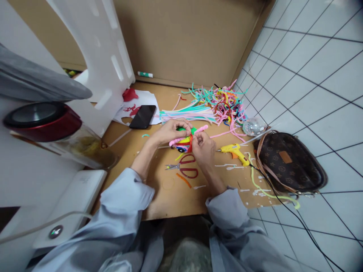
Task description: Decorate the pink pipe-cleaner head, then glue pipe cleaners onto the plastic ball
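Between my two hands is a small colourful pipe-cleaner craft with pink, green, yellow and red parts and a dark round spot like an eye. My left hand grips it from the left, fingers closed at its top. From the right, my right hand pinches its red and pink part. The fingertips hide some of the craft. Just below it on the table lie red-handled scissors, pointing left. An orange pipe-cleaner piece rests under them. A yellow glue gun lies right of my right hand.
Behind my hands are a bundle of pastel pipe cleaners and a tangled heap. A black phone lies on white paper at left. A brown handbag sits at right, with the glue gun's cord beside it. A red-lidded bottle stands left.
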Motion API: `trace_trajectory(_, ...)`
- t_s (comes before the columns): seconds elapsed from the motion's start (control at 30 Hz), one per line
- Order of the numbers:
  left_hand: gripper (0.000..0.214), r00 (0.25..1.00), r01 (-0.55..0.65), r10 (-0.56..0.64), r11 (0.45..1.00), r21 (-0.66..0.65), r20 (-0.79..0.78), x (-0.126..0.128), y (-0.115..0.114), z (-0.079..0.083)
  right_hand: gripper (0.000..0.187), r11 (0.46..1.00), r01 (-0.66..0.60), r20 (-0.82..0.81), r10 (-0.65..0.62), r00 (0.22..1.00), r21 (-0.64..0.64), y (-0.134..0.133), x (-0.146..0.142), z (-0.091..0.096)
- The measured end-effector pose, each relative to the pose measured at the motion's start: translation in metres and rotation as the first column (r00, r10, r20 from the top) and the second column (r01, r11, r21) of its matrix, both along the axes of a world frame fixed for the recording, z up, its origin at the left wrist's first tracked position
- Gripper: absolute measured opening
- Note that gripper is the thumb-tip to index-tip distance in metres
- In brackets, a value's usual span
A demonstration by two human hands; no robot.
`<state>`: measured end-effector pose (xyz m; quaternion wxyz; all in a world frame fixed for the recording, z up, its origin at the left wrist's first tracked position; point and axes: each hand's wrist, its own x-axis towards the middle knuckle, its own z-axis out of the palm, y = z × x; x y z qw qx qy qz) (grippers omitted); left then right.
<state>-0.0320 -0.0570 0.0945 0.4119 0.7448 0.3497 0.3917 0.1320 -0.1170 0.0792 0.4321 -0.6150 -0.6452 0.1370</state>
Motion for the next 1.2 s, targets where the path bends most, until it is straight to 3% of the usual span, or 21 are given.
trace_trajectory(0.27,0.023,1.000,-0.017,0.018,0.998,-0.056,0.020,-0.0009,-0.0022,0.0017,0.014,0.999,-0.029,-0.035,0.030,0.999,0.014,0.0005,0.0001,-0.0022)
trace_trajectory(0.37,0.032,1.000,-0.022,0.022,1.000,-0.007,-0.003,-0.0010,-0.0008,0.0012,0.016,0.999,-0.043,-0.036,0.043,0.998,0.025,0.0007,0.0003,-0.0040)
trace_trajectory(0.5,0.027,0.999,-0.034,0.034,0.999,0.025,0.009,-0.0006,0.0005,0.0000,0.017,0.997,-0.065,-0.050,0.067,0.996,0.043,0.0006,0.0010,-0.0055)
trace_trajectory(0.87,0.033,0.974,-0.064,0.086,0.992,-0.110,0.211,0.0068,-0.0031,-0.0006,0.015,0.994,-0.105,-0.151,0.110,0.982,0.036,0.0021,0.0020,-0.0054)
trace_trajectory(1.1,0.036,0.982,-0.037,0.060,0.991,-0.127,0.179,0.0063,-0.0060,0.0011,0.014,0.994,-0.103,-0.184,0.109,0.977,0.044,0.0010,0.0015,-0.0053)
trace_trajectory(1.2,0.035,0.996,-0.017,0.025,0.996,-0.082,0.091,0.0042,-0.0070,0.0022,0.014,0.993,-0.107,-0.195,0.116,0.974,0.054,0.0007,0.0012,-0.0059)
